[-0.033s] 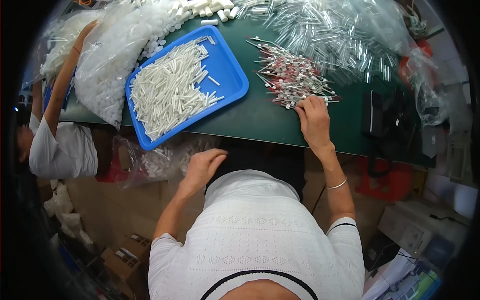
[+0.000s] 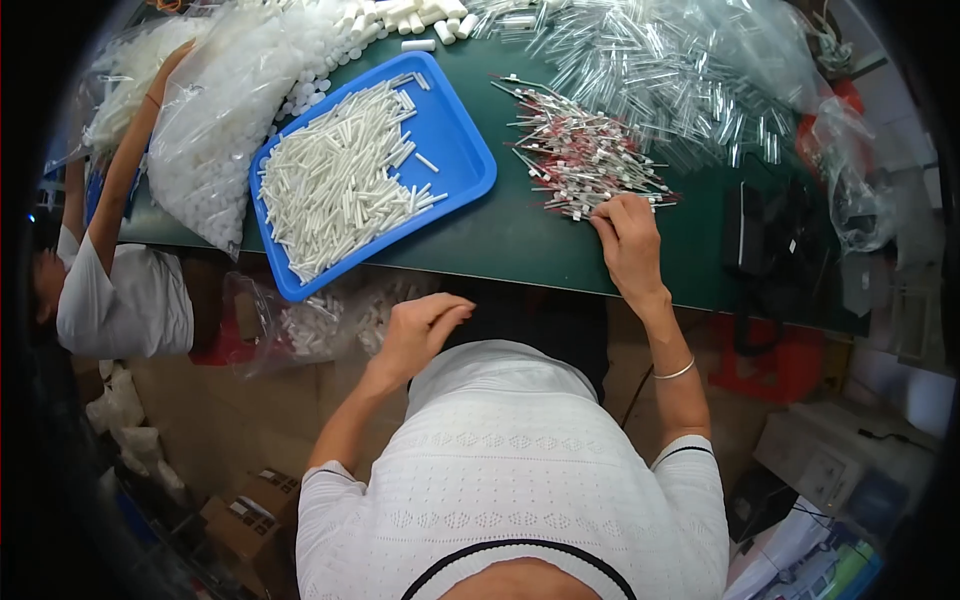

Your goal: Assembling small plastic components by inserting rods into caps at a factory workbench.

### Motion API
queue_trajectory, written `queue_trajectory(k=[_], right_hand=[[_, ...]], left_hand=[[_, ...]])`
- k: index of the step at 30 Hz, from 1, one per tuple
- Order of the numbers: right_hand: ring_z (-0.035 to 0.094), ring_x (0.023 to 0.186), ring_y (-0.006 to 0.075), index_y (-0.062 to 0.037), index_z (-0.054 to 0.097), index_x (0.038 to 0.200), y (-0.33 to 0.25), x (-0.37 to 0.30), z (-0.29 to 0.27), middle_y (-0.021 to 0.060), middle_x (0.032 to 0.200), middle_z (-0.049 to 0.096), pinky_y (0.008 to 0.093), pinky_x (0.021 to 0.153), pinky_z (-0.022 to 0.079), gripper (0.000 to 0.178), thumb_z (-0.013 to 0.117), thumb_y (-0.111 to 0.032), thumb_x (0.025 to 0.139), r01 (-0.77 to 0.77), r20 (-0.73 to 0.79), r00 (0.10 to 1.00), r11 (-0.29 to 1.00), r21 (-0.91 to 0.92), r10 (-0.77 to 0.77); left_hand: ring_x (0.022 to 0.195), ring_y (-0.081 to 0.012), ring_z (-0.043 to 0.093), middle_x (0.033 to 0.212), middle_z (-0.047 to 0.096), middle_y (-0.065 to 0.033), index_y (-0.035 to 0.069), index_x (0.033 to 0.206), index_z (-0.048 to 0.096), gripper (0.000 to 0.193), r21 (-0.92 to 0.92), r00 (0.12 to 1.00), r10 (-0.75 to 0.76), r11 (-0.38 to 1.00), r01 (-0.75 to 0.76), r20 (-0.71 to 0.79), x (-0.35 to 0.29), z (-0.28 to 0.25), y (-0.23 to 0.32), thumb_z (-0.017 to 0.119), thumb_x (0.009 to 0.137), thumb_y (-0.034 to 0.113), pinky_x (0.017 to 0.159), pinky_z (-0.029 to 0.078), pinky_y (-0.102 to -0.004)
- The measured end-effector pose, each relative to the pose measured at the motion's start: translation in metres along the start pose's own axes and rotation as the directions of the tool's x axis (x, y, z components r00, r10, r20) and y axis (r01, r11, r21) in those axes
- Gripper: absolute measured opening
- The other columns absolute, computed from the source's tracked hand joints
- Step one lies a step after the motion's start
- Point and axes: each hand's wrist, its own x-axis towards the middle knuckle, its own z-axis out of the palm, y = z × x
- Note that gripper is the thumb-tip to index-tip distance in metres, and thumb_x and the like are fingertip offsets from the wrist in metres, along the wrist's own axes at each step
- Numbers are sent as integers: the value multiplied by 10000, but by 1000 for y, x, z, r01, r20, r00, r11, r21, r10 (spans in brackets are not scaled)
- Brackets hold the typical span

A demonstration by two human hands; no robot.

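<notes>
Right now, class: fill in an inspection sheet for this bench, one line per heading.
Surface: green table, crowded.
Job's things: pile of red-tipped pins; blue tray of white tubes.
Clutter: clear tubes, bag of white caps, black box.
Hands: right hand on the pins; left hand below the table edge, whether holding anything cannot be told.
Cables: nothing seen.
Surroundings: co-worker at left; cardboard boxes on floor.

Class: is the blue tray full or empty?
Partly full: white tubes cover most of the blue tray, leaving its right side bare.
</notes>
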Motion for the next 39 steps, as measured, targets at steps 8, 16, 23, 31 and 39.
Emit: queue_trajectory(k=[8,16,23,31,39], right_hand=[[541,815,241,-76,613,825,1,-1,-19,41,820,579,365,702,414,91,680,-59,765,62,10,998,990,-129,-61],[574,806,275,-48,611,916,-16,5,-27,73,852,624,390,725,419,189,705,-64,753,17,59,998,997,75,-21],[576,621,299,10,592,873,-36,-5,-20,148,746,590,349,572,467,77,645,-23,828,-269,293,943,885,381,160],[606,875,312,18,598,880,-19,18,14,142,944,643,366,778,482,73,630,-16,825,-98,189,982,901,423,18],[565,829,90,31,640,944,-14,10,5,24,907,627,215,756,443,118,566,-60,940,-390,217,920,699,599,326]], left_hand=[[861,-280,578,1013,581,-103,68,1090,623,351,286,802,570,810,-512,-178,119,69,46,712,752,32,695,501,-361],[741,-234,527,880,557,-55,78,874,650,199,457,675,715,670,-586,-182,133,66,45,716,693,30,612,457,-333],[712,-233,549,840,588,-57,76,847,651,201,461,693,702,676,-575,-165,110,24,50,764,684,48,606,463,-330],[947,-247,553,937,593,-80,81,925,675,178,800,893,448,520,-297,41,141,-90,-6,644,752,56,791,497,-341],[868,-255,556,875,616,-57,76,818,630,117,768,829,559,525,-367,13,155,-81,-17,710,740,113,775,486,-345]])
